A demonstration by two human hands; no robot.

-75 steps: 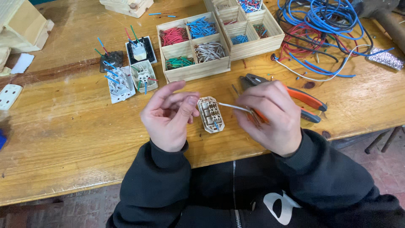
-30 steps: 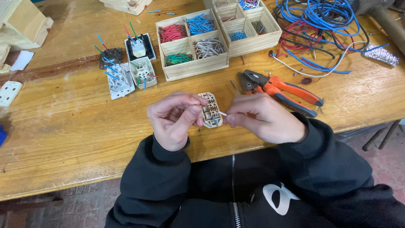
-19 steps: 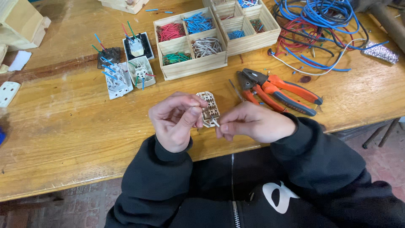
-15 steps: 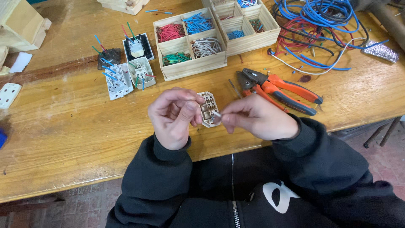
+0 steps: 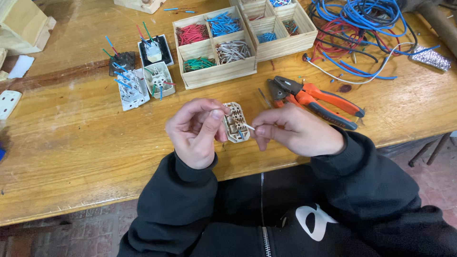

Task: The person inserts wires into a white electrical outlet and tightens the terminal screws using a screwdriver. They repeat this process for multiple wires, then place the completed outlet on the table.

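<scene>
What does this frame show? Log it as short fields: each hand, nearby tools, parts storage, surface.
left hand: holds beige socket insert
right hand: pinches short white wire at the insert
tools: orange-handled pliers, right of the hands
storage: wooden compartment boxes of coloured wire pieces
also: wired socket modules; tangled cable pile
surface: wooden workbench

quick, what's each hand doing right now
Left hand: closed, holding the beige socket insert.
Right hand: closed, pinching a short white wire at the insert.

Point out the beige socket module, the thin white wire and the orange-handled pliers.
beige socket module (image 5: 235, 122), head view, its ribbed back face
thin white wire (image 5: 248, 126), head view, bare middle stretch
orange-handled pliers (image 5: 328, 97), head view, upper handle
</scene>
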